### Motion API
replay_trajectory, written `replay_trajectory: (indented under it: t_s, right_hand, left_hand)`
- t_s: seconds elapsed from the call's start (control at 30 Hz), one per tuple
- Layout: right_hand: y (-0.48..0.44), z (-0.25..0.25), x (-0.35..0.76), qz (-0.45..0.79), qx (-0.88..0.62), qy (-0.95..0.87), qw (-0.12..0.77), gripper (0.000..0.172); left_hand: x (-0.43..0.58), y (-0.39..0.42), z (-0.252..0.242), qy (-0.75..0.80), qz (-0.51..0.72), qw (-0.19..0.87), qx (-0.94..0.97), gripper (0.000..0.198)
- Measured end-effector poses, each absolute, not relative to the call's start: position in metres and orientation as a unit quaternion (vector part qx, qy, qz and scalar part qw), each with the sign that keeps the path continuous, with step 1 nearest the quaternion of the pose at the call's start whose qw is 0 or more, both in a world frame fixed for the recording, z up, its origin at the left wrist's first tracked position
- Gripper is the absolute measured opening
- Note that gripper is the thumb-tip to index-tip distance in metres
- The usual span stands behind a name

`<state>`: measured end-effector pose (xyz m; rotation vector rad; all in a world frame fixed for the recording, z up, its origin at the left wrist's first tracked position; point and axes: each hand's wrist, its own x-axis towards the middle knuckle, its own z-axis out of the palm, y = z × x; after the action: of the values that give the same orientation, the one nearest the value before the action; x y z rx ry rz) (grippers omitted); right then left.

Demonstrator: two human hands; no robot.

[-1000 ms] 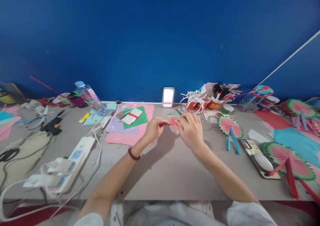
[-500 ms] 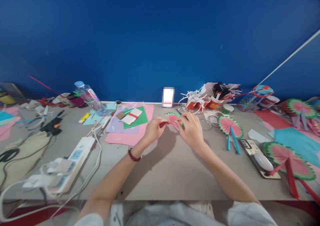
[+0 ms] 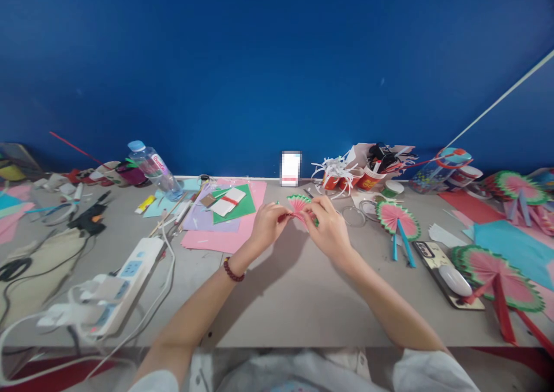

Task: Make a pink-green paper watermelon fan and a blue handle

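Between my two hands is a pleated paper fan (image 3: 298,203), pink with a green zigzag edge, held a little above the grey table. My left hand (image 3: 269,224), with a dark red bead bracelet at the wrist, pinches the fan's gathered lower end, where a bit of dark red shows at the fingertips. My right hand (image 3: 328,224) pinches the pink folds from the right, and its fingers cover part of the fan. Similar fans with blue sticks (image 3: 398,219) and red sticks (image 3: 497,276) lie to the right.
Left are coloured paper sheets (image 3: 216,239), a leaning water bottle (image 3: 156,170), a power strip (image 3: 134,271) with cables and a black glue gun (image 3: 90,219). Right are paper cups (image 3: 370,179), a phone (image 3: 426,250) under a white mouse (image 3: 454,280), and blue paper (image 3: 511,247).
My left fingers have shifted slightly right along the fan's lower end, covering more of the dark red part. My right fingers have moved a little left; both hands still pinch the fan.
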<state>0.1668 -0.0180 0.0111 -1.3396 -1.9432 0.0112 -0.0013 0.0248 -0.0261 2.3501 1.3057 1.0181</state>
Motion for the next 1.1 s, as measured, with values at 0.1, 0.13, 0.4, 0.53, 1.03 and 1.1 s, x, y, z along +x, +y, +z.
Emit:
replay_trajectory:
  t_s: [0.1, 0.13, 0.4, 0.53, 1.03, 1.1]
  right_hand:
    - [-0.018, 0.011, 0.167, -0.004, -0.526, -0.763, 0.377, 0.017]
    - [-0.018, 0.011, 0.167, -0.004, -0.528, -0.763, 0.374, 0.017]
    - [-0.018, 0.011, 0.166, 0.004, -0.535, -0.759, 0.372, 0.017]
    - [-0.018, 0.011, 0.166, 0.004, -0.537, -0.756, 0.375, 0.016]
    - [-0.006, 0.001, 0.171, 0.023, -0.559, -0.737, 0.380, 0.012]
    - [-0.001, -0.004, 0.172, 0.043, -0.570, -0.736, 0.362, 0.011]
  left_hand:
    - [-0.001, 0.025, -0.026, 0.459, 0.353, 0.129, 0.805, 0.020]
    - [-0.001, 0.025, -0.026, 0.458, 0.359, 0.129, 0.803, 0.021]
    - [-0.003, 0.025, -0.027, 0.436, 0.391, 0.161, 0.794, 0.018]
    - [-0.003, 0.024, -0.025, 0.444, 0.393, 0.167, 0.788, 0.019]
    - [-0.003, 0.030, -0.030, 0.463, 0.391, 0.154, 0.780, 0.016]
    - [-0.004, 0.033, -0.035, 0.459, 0.369, 0.142, 0.796, 0.013]
